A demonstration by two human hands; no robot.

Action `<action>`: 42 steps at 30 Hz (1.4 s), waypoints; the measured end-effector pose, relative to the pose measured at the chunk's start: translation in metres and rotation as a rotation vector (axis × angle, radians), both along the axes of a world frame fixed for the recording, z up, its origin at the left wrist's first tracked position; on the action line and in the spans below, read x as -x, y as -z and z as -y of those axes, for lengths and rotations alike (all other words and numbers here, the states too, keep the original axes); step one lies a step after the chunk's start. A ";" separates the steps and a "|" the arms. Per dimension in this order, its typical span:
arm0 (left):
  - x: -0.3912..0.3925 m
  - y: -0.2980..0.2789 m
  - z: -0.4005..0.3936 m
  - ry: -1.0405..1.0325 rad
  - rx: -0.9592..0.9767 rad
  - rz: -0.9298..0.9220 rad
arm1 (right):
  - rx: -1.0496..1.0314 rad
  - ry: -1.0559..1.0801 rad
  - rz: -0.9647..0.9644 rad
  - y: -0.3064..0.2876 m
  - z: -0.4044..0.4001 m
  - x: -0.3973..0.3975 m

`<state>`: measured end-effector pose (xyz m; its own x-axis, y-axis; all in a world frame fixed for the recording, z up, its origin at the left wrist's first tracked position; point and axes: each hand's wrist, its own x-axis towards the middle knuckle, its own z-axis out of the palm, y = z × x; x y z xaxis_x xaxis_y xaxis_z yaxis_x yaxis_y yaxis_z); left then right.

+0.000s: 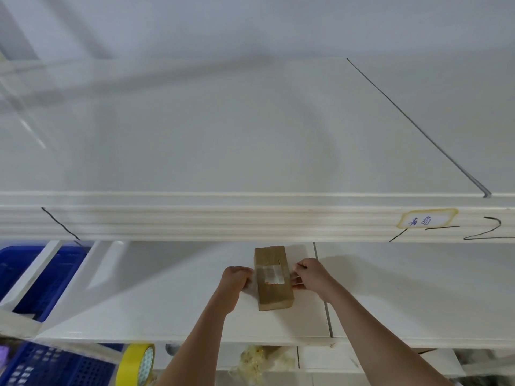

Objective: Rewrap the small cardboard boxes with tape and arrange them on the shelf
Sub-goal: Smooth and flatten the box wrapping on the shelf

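Observation:
A small brown cardboard box (pixel 274 285) lies lengthwise on the white lower shelf (pixel 167 302). A strip of clear tape (pixel 271 274) runs across its top. My left hand (pixel 235 278) is at the box's left side with fingers curled against the tape end there. My right hand (pixel 309 275) is at the box's right side, its fingers curled and pinching the tape end. A roll of yellow tape (pixel 138 363) hangs upright below the shelf's front edge at the lower left.
A white upper shelf (pixel 250 135) fills the top, its front rail bearing a yellow-edged label (pixel 426 218) and black marker lines. Blue perforated plastic crates (pixel 44 277) stand at the left. A crumpled clear plastic bag (pixel 259 360) lies below the shelf.

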<state>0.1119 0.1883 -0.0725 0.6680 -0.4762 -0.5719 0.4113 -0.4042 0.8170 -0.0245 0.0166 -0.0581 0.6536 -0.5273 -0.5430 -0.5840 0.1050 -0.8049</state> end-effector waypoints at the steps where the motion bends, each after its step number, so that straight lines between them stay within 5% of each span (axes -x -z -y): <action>1: 0.000 -0.002 -0.001 0.002 0.017 -0.023 | 0.017 -0.007 0.002 -0.001 0.001 -0.002; 5: -0.002 -0.008 0.000 -0.025 0.139 -0.130 | 0.078 -0.063 0.023 -0.014 0.007 -0.008; 12: -0.002 -0.012 0.004 0.029 0.060 -0.086 | 0.123 -0.058 -0.014 -0.022 0.009 -0.011; 23: -0.004 -0.010 -0.007 -0.075 0.105 -0.369 | -0.375 0.162 0.032 -0.010 0.010 0.006; 42: -0.006 -0.018 -0.004 -0.011 0.014 -0.165 | -0.367 0.193 0.003 -0.007 0.014 0.010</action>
